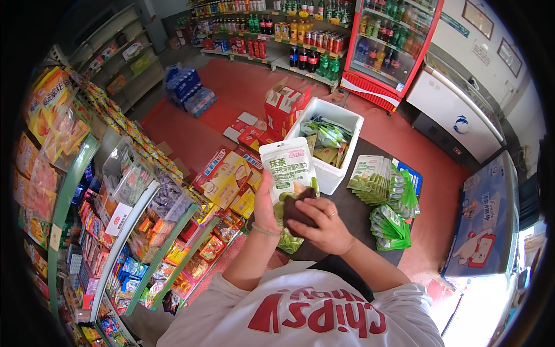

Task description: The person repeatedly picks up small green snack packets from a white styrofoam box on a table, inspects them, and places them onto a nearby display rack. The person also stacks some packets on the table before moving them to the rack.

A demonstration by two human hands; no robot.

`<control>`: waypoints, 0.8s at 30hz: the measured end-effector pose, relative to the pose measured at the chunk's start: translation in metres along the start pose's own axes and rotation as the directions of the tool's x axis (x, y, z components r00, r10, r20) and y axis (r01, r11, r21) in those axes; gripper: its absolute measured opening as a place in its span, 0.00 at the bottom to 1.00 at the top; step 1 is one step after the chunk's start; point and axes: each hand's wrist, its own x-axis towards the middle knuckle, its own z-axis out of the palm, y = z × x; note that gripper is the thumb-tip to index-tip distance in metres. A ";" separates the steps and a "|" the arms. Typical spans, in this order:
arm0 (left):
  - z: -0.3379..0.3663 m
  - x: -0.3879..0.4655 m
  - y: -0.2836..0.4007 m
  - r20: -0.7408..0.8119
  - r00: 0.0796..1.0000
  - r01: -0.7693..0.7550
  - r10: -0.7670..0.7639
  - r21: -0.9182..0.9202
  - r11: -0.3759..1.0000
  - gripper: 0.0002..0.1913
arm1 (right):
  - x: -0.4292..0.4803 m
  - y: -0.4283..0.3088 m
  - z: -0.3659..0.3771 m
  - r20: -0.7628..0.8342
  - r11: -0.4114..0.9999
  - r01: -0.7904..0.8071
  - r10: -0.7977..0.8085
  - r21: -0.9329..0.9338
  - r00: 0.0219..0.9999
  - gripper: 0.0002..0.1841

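My left hand (264, 208) grips a white and green resealable snack pouch (286, 162) by its left side, holding it up in front of my chest. The pouch bears writing and pictures of green kernels. My right hand (325, 225) holds a dark brown cloth (299, 210) against the lower front of the pouch, hiding part of it. To the right, a stack of similar pouches (368, 178) lies fanned out on a dark tabletop (334, 217). Beside it are more green packets (390, 230), overlapping one another.
Beyond the pouch stands a white foam box (321, 186) holding green and tan packets. Red cartons (282, 110) sit beside it. Snack shelves (147, 204) crowd my left. A red-framed drinks fridge (377, 56) and chest freezers (451, 104) stand at the far right.
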 end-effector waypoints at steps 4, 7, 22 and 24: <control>0.005 -0.002 0.007 0.103 0.994 -0.011 0.021 -0.089 0.996 0.28 | -0.018 0.027 0.004 -0.101 0.950 -0.308 0.311 0.042 0.945 0.22; 0.007 -0.005 0.008 0.049 0.999 -0.003 0.006 -0.065 0.998 0.29 | -0.012 0.035 0.002 -0.146 0.515 -0.518 0.792 0.683 0.593 0.19; 0.002 -0.025 -0.041 -0.122 0.977 0.184 -0.175 0.066 0.981 0.27 | 0.037 0.045 -0.006 -0.168 0.877 -0.454 0.477 0.159 0.863 0.19; 0.008 -0.028 -0.040 -0.072 0.979 0.197 -0.192 0.063 0.978 0.27 | 0.033 0.066 -0.004 -0.077 0.660 -0.586 0.692 0.470 0.718 0.18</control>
